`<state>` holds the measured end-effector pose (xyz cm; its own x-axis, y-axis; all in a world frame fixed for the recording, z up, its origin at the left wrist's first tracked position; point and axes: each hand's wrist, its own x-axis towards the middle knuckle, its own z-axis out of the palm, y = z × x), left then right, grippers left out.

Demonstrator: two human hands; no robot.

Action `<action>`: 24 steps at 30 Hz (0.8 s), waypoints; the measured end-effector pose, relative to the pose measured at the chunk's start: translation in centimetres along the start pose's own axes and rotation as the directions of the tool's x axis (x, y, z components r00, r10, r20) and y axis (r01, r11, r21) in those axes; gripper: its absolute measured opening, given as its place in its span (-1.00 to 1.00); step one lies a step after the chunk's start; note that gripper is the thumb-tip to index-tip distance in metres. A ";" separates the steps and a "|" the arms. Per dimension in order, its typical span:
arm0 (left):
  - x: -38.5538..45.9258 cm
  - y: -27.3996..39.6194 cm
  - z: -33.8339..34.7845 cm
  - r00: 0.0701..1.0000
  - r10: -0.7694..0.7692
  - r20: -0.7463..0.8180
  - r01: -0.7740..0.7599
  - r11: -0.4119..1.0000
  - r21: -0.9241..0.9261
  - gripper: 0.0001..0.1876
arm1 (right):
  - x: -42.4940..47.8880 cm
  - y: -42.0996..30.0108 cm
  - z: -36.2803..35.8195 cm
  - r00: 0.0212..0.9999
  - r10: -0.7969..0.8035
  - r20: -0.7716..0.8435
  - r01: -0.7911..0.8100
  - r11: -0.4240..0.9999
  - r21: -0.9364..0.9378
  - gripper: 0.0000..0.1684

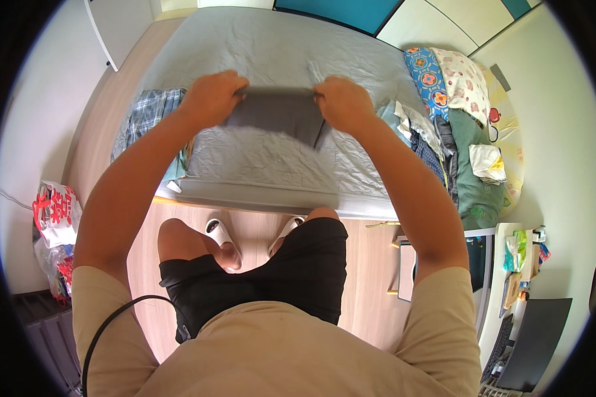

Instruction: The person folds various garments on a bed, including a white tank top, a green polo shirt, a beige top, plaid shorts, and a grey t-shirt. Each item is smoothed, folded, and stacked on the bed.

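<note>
A dark grey piece of cloth (278, 111), blurred by motion, hangs between my two hands above a bed with a light grey quilted cover (258, 159). My left hand (216, 97) pinches its upper left corner, and my right hand (345, 103) pinches the upper right one. The cloth's lower edge hangs loose. Beyond my left forearm lies a stack of folded clothes with a blue plaid piece (151, 109) on top. Several rumpled garments (419, 131) lie beyond my right forearm.
Patterned pillows (462, 82) and a green cushion or bedding roll (474, 168) lie at the bed's right end. Plastic bags (57, 213) stand at the left wall. A desk with a monitor (536, 342) is at the lower right. My slippered feet are on the wooden floor before the bed.
</note>
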<state>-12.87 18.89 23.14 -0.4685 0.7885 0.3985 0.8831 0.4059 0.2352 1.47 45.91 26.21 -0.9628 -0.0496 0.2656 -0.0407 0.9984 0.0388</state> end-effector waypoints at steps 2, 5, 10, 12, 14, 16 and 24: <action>1.0 -0.9 -0.2 0.986 0.040 -0.165 -0.038 0.999 0.019 -0.91 | 0.9 0.5 0.5 0.985 -0.061 -0.164 0.049 0.996 -0.073 -0.81; -0.7 -1.9 2.7 0.982 0.027 -0.187 -0.012 0.996 0.086 -0.87 | 1.0 0.5 4.3 0.971 -0.111 -0.210 0.078 0.985 -0.156 -0.86; -9.1 -3.1 13.2 0.983 -0.028 0.180 -0.002 0.986 0.168 -0.79 | -5.8 -3.0 16.7 0.979 -0.130 -0.157 0.112 0.987 -0.115 -0.86; -13.2 -2.4 17.3 0.911 -0.108 0.398 0.047 0.986 0.159 -0.75 | -10.3 -5.8 21.0 0.993 -0.045 0.106 0.051 0.997 -0.055 -0.80; -17.1 -1.3 20.0 0.953 -0.127 0.275 0.118 0.992 0.049 -0.69 | -13.6 -8.0 23.8 0.983 0.019 0.182 -0.033 0.997 0.073 -0.75; -19.1 -0.9 21.2 0.953 -0.195 0.234 0.211 0.976 -0.047 -0.64 | -15.6 -9.4 25.5 0.995 0.092 0.029 -0.096 0.964 0.246 -0.68; -18.7 -0.8 21.7 0.609 -0.786 0.108 0.737 0.511 -0.442 -0.28 | -11.4 -7.5 28.1 0.565 0.816 0.125 -0.649 0.346 0.677 -0.32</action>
<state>-4.28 13.88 -3.73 -0.9767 0.2114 -0.0379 0.0952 0.5841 0.8061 5.22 39.77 -4.15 -0.6104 0.7897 0.0614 0.4301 0.3956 -0.8115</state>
